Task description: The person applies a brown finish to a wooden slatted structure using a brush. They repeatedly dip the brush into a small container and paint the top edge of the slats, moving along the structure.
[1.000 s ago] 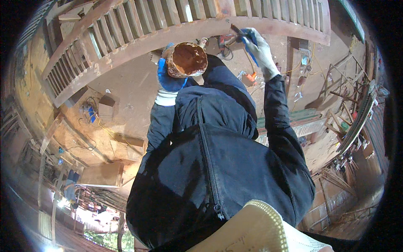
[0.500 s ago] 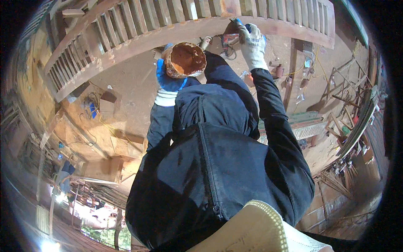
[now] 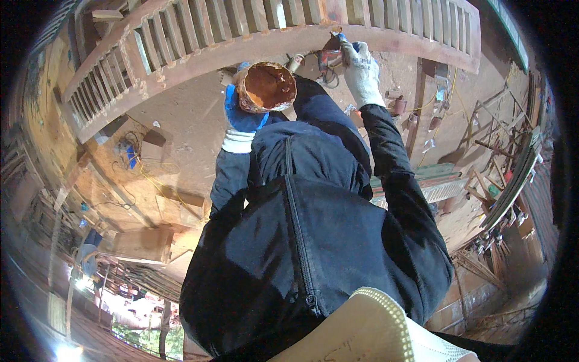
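My left hand [image 3: 241, 114], in a white glove with blue coating, is wrapped round the side of a crusted, rough-rimmed pot [image 3: 242, 90]. Its open mouth faces up, showing reddish-brown paste inside. To the right, my gloved right hand [image 3: 362, 72] is closed on a small dark putty knife [image 3: 332, 41], its handle mostly hidden by the fingers. The blade is at the near rail of a long, slatted wooden panel [image 3: 386, 37], where a small orange-brown dab shows just above it. Whether the blade touches the wood I cannot tell.
A red power tool [image 3: 329, 59] with a cord lies beyond my legs, below the panel's rail. Reddish cans [image 3: 400, 105] and yellow cords stand and trail on the floor at right. Wooden frames [image 3: 497, 114] lean farther right; a wooden box [image 3: 142, 244] sits at lower left.
My right hand has drawn back slightly and turned, bringing the putty knife's blade down from the rail's upper part toward its near edge. My left hand and the pot are almost still.
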The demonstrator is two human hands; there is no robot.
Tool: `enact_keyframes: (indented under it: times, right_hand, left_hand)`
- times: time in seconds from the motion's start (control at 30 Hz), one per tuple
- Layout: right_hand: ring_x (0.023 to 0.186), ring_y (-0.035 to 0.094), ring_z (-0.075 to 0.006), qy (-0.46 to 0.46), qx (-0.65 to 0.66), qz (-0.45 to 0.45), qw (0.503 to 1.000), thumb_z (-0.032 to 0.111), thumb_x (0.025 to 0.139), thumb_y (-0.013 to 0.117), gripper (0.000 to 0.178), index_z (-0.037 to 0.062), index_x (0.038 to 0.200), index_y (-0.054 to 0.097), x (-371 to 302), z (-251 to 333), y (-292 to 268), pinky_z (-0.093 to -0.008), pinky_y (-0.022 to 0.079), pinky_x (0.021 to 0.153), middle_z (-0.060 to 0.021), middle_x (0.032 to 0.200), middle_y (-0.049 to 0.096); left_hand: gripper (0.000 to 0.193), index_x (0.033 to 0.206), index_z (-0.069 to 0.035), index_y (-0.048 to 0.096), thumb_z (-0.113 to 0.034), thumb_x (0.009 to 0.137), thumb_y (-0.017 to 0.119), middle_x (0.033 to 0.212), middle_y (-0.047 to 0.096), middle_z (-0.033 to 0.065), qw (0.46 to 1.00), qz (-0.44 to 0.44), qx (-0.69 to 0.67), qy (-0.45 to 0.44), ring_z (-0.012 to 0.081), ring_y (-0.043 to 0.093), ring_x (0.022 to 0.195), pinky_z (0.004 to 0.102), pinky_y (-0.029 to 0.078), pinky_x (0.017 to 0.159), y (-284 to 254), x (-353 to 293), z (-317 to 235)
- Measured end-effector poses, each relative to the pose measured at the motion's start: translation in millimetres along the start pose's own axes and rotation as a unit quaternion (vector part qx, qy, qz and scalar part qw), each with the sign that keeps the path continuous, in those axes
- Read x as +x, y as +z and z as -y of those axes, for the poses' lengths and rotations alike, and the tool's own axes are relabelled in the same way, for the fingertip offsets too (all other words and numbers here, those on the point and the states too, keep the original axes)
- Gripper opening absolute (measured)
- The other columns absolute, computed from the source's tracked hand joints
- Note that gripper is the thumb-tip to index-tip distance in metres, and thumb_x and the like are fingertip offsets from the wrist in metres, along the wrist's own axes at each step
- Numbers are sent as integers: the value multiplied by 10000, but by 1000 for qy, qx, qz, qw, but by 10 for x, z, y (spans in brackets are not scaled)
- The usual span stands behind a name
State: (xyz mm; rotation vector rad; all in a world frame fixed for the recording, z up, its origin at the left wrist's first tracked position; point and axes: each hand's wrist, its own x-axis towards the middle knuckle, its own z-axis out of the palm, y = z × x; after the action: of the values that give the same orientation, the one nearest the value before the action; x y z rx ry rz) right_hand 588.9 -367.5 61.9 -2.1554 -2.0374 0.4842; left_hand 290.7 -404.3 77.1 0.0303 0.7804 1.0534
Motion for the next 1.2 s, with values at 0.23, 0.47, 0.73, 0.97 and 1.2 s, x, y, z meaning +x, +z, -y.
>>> enact_keyframes:
  times: [0.23,0.47,0.73,0.97,1.2]
  right_hand:
    - [895,636,-352,18,-13,-19,1000,13,739,653,679,255,1360,521,135,-85,-24,-441,531,741,-147,1050,563]
    - [902,644,-349,14,36,3,999,54,771,647,649,262,1370,506,-19,-42,-51,-446,536,743,-146,1056,559]
    - [899,643,-342,21,-14,31,999,42,781,630,597,253,1331,530,-25,-19,15,-452,535,743,-138,1065,559]
    - [889,637,-350,39,44,-22,998,29,814,609,601,278,1356,527,-11,-43,8,-448,528,733,-138,1056,567]
    - [876,633,-336,27,64,-31,997,68,871,581,535,263,1367,526,-223,-30,6,-430,527,738,-140,1040,568]
  left_hand:
    - [683,1448,-130,418,-556,917,483,1495,404,98,1000,-3,10,-7,326,343,1388,556,246,1144,37,-17,-7]
    - [690,1465,-134,382,-546,922,493,1508,383,98,955,130,-257,-75,323,328,1397,552,252,1145,-114,-4,3]
    - [683,1447,-147,415,-572,917,482,1500,391,97,1000,-3,14,-17,339,335,1387,567,259,1135,34,-58,-14]
    - [670,1438,-149,426,-570,918,480,1498,394,95,999,-41,7,1,339,340,1385,561,255,1139,126,-90,10]
    - [679,1433,-147,435,-575,910,497,1491,408,89,1000,9,4,0,333,350,1382,557,264,1137,-59,-112,0]
